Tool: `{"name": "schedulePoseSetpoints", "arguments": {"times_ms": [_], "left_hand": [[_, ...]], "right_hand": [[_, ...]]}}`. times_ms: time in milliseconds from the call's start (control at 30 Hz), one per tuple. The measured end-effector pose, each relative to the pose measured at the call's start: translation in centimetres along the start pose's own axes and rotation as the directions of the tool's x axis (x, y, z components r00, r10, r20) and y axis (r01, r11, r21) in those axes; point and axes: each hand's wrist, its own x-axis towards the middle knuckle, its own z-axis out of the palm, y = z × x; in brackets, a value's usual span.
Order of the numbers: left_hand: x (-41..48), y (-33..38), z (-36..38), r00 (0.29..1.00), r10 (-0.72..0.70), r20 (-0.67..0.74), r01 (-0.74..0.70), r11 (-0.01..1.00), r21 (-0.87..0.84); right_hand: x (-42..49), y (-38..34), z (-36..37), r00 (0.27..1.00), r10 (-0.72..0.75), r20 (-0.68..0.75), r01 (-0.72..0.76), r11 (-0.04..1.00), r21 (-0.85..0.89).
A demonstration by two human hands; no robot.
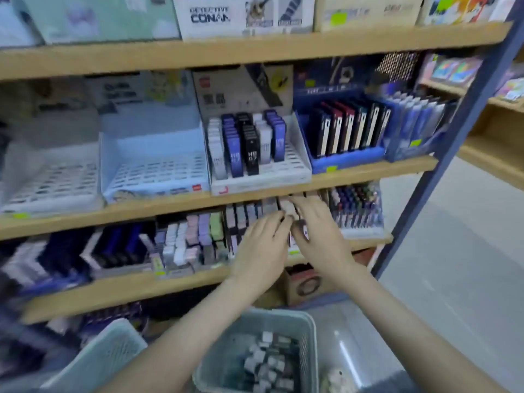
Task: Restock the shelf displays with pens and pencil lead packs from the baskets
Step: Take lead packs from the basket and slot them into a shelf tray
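Observation:
Both my hands reach into the lead pack display (pixel 243 222) on the lower shelf. My left hand (pixel 262 246) lies flat with its fingers straight, fingertips touching the row of pale packs. Just to its right, my right hand (pixel 319 231) stretches its fingers over the packs, and its thumb pinches a small white lead pack (pixel 305 233); blur hides the exact grip. Below my arms stands a grey-green basket (pixel 307 330) with several grey lead packs (pixel 268 361) loose inside. A second, pale basket (pixel 105 355) stands to its left.
The middle shelf holds two empty slotted white trays (pixel 158 171), a tray of upright blue, black and white lead packs (pixel 246 143) and blue displays (pixel 348 129). Pens (pixel 357 205) stand right of my hands. A blue shelf post (pixel 442 165) and open floor lie right.

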Motion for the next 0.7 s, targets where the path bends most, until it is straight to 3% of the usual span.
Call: {"name": "schedulePoseSetpoints", "arguments": {"times_ms": [100, 200, 267, 367, 433, 567, 700], "left_hand": [[-9.3, -2.7, 3.5, 0.956, -0.112, 0.271, 0.099, 0.993, 0.060], [-16.5, -5.2, 6.1, 0.829, -0.210, 0.518, 0.168, 0.978, 0.126], [-20.5, -6.4, 7.5, 0.748, -0.235, 0.620, 0.168, 0.972, 0.165], [-25.1, -7.7, 9.4, 0.663, -0.245, 0.707, 0.203, 0.968, 0.145], [-28.1, -8.4, 10.9, 0.622, -0.231, 0.749, 0.217, 0.969, 0.119], [-31.5, -8.4, 11.6, 0.534, -0.230, 0.814, 0.273, 0.958, 0.091], [-34.1, -7.6, 12.3, 0.478, -0.289, 0.829, 0.361, 0.925, 0.115]], "right_hand": [[-6.2, 0.1, 6.7, 0.956, 0.066, 0.284, -0.062, 0.998, -0.025], [-11.7, 0.5, 12.1, 0.848, 0.079, 0.523, -0.025, 0.994, -0.109], [-15.9, 0.8, 15.0, 0.763, 0.169, 0.624, -0.072, 0.981, -0.178], [-21.1, 1.6, 18.2, 0.632, 0.280, 0.723, -0.175, 0.960, -0.219], [-23.6, 2.1, 20.3, 0.501, 0.343, 0.794, -0.168, 0.939, -0.300], [-25.6, 3.0, 23.5, 0.428, 0.472, 0.771, -0.215, 0.881, -0.421], [-26.6, 4.4, 26.2, 0.326, 0.500, 0.803, -0.133, 0.865, -0.484]]}}
